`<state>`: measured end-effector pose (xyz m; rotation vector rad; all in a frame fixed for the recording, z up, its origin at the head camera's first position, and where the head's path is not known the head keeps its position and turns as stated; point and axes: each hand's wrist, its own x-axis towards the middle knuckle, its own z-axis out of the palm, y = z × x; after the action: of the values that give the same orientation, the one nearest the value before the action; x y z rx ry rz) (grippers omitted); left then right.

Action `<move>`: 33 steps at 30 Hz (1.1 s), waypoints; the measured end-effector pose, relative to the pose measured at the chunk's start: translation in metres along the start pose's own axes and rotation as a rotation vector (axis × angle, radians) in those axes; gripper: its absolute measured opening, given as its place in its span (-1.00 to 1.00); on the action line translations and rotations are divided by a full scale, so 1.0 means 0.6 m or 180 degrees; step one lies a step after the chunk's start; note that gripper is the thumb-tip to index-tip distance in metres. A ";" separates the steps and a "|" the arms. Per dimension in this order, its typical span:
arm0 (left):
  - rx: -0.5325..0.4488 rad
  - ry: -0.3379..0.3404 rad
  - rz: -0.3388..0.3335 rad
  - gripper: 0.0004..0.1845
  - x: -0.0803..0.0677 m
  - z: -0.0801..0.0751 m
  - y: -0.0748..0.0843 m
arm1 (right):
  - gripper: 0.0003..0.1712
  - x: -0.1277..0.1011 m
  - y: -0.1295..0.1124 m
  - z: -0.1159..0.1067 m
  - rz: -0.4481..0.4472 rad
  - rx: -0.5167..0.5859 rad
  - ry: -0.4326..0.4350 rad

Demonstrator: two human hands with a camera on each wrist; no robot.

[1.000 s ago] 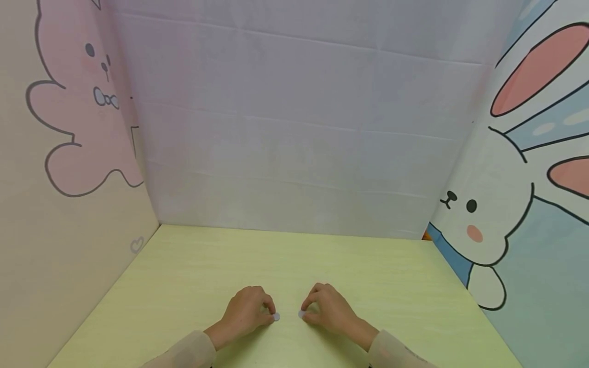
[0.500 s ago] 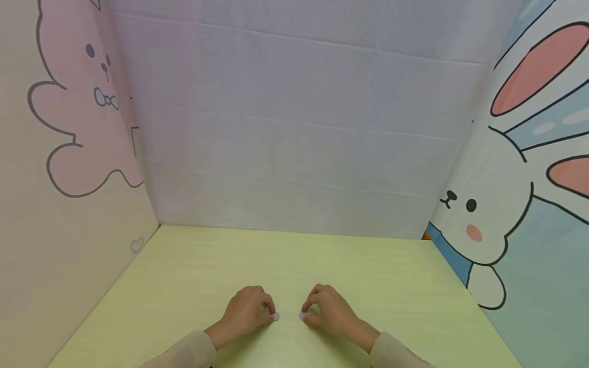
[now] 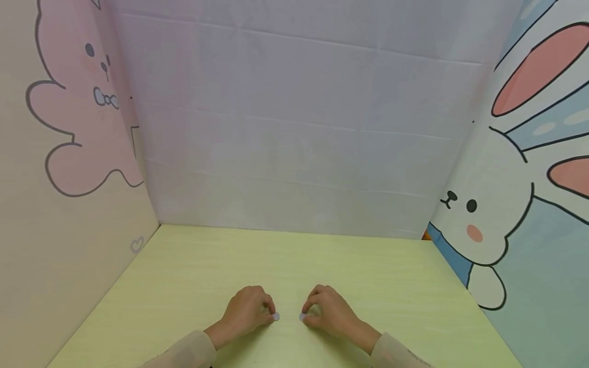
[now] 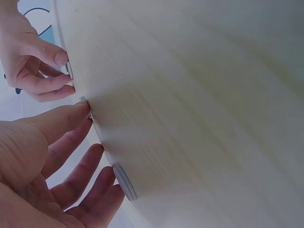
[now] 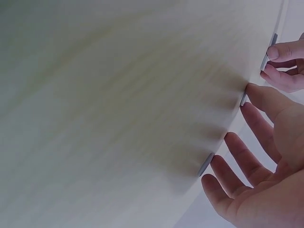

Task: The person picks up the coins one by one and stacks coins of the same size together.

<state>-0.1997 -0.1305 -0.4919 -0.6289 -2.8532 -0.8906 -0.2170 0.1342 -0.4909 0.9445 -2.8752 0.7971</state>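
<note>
In the head view my left hand point(image 3: 248, 309) rests low over the table, thumb and index finger at the edges of a small pale grey disc point(image 3: 276, 317). Opposite it, my right hand point(image 3: 329, 312) pinches a similar disc point(image 3: 302, 317) the same way. A short gap separates the two discs, which lie flat on the tabletop. In the left wrist view a thicker disc with a layered edge point(image 4: 125, 183) sits by the outer fingers of the left hand. Another grey disc point(image 5: 206, 164) touches the outer fingers of the right hand in the right wrist view. The hands hide both outer discs from the head view.
A pale yellow-green table point(image 3: 294, 266) spreads out around both hands. White cloth point(image 3: 294, 128) closes off the back. Printed panels stand on both sides, a pink animal point(image 3: 87, 148) at left and a white rabbit point(image 3: 492, 204) at right.
My right hand and its pinched disc have shifted very slightly toward me. The left hand and its disc stay where they were.
</note>
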 end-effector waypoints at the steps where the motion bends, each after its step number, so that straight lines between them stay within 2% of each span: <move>1: -0.0009 -0.0001 -0.0002 -0.86 0.000 0.000 0.000 | -0.92 0.000 0.000 0.000 -0.0005 -0.0003 0.0002; 33: 0.0084 0.0026 0.0060 -0.86 0.001 0.003 -0.002 | -0.90 0.007 0.012 -0.002 -0.0115 -0.0025 -0.0054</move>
<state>-0.2005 -0.1303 -0.4940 -0.6465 -2.8420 -0.8496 -0.2243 0.1373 -0.4926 1.0044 -2.8645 0.7781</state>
